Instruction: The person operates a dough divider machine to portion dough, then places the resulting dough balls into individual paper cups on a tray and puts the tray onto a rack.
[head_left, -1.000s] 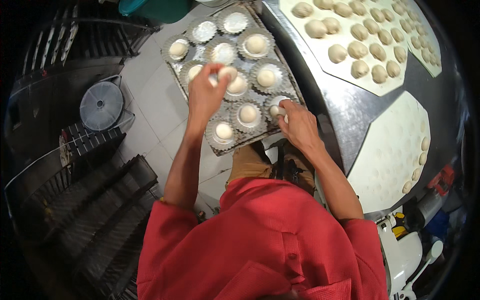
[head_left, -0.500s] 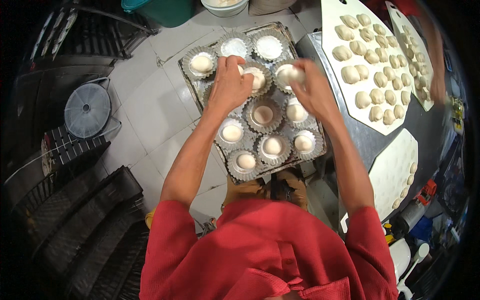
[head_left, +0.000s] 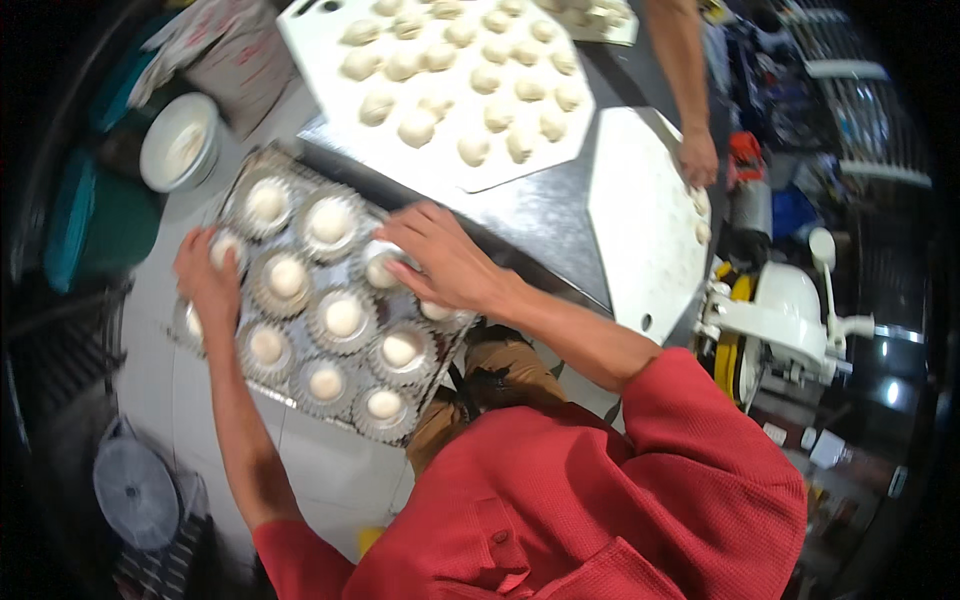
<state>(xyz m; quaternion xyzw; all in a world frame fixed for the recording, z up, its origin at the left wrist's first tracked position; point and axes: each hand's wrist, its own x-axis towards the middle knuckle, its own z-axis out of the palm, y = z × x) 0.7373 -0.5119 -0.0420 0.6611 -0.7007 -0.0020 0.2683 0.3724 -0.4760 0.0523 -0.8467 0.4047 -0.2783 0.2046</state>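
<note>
Fluted metal tins, most with a pale round dough ball in view, crowd a worn baking tray (head_left: 290, 402). At the tray's left side, my left hand (head_left: 207, 285) has its thumb and fingers closed about a dough ball (head_left: 228, 248) in a tin. My right hand (head_left: 435, 255) reaches over the tray's right edge with fingers and thumb apart, beside another dough ball (head_left: 380, 272) sitting in its tin. That hand partly covers the tin. A tin with dough (head_left: 330, 220) lies between my hands, towards the far edge.
A white board (head_left: 440, 150) bearing several dough balls rests on a metal table (head_left: 510, 215). Another person's hand (head_left: 697, 158) touches dough on a second white board (head_left: 640, 220). Left stand a white bucket (head_left: 180, 150) and a green bin (head_left: 105, 220). A fan (head_left: 135, 490) is at lower left.
My view has turned to the right, so the tray appears further left. The far tins that looked without balls now hold dough. My right hand no longer shows the ball it carried.
</note>
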